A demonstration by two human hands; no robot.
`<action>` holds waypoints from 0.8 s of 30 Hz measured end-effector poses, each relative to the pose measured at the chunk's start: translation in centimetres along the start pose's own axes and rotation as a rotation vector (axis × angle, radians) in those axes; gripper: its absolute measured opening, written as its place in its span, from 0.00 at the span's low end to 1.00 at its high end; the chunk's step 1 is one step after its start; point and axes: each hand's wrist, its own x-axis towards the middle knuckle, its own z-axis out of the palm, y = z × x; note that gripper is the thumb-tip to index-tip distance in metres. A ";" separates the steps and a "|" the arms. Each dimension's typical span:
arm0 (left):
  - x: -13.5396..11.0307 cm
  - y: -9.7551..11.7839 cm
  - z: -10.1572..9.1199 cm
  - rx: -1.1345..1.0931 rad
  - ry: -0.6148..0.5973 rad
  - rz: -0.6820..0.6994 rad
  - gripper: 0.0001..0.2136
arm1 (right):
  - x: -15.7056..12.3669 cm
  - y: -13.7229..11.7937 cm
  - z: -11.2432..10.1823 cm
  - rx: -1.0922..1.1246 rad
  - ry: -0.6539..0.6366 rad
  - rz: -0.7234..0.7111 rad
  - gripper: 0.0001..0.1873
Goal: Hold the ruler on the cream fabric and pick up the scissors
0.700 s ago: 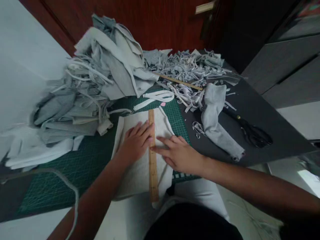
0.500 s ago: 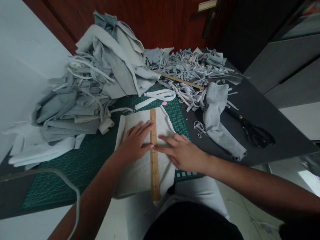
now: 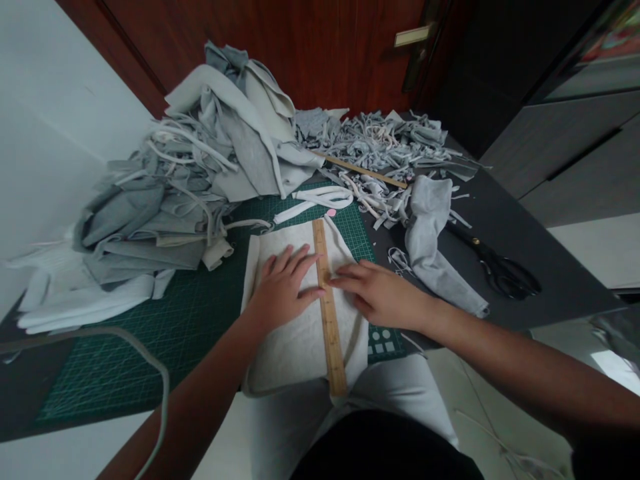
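Grey scraps (image 3: 380, 143) beyond wooden ruler (image 3: 331, 320)

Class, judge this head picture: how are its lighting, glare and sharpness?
Head view: light mostly dim and soft; head view, right edge: a patch glares white; head view, centre: fine marks on the wooden ruler too soft to read.

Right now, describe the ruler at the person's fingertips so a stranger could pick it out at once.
On the dark table, find the green mat, then the pale cloth over its near edge. Lengthwise on that cloth lies the wooden ruler, the left hand and right hand at it. It looks broader than the thin wooden strip by the far scraps, and bears dark marks.
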 end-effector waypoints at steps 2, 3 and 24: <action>0.1 -0.1 0.1 0.016 0.011 0.002 0.31 | 1.1 -0.5 0.4 -0.012 0.045 -0.004 0.22; 0.2 -0.2 0.1 0.021 0.015 0.002 0.30 | 1.7 -0.7 0.7 -0.012 0.067 -0.015 0.17; 1.9 1.3 -1.9 -0.050 -0.158 -0.088 0.28 | 1.0 0.9 3.6 -0.068 0.068 0.141 0.59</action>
